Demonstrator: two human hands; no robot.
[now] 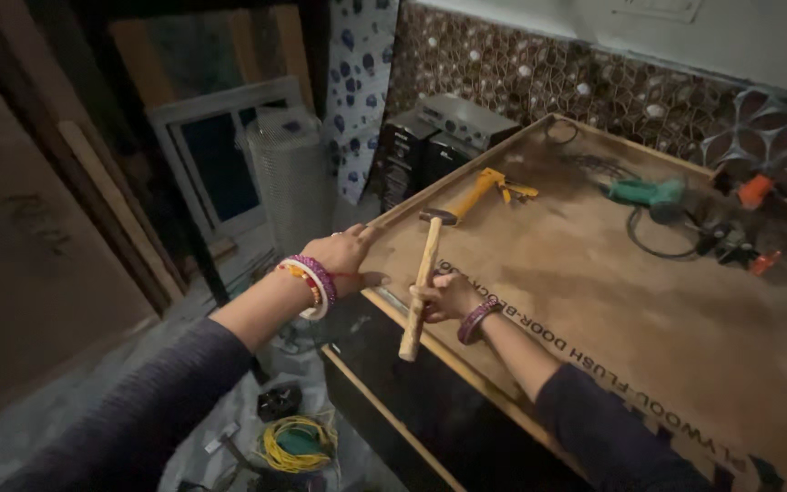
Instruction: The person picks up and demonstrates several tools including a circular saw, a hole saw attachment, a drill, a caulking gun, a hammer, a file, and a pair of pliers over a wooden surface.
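While my right hand (444,296) was clamped around the wooden handle of the hammer (424,278), its head stood upright over the plywood board's (594,301) near edge. My left hand (346,258) pressed that edge, fingers loosely curled, gripping nothing.

A yellow-handled tool (489,187) lies far on the plywood sheet (649,310), a green power tool (649,193) with its dark cable (662,244) to its right, then what seem to be orange clamps (756,191). A yellow wire coil (298,444) sits on the near floor.
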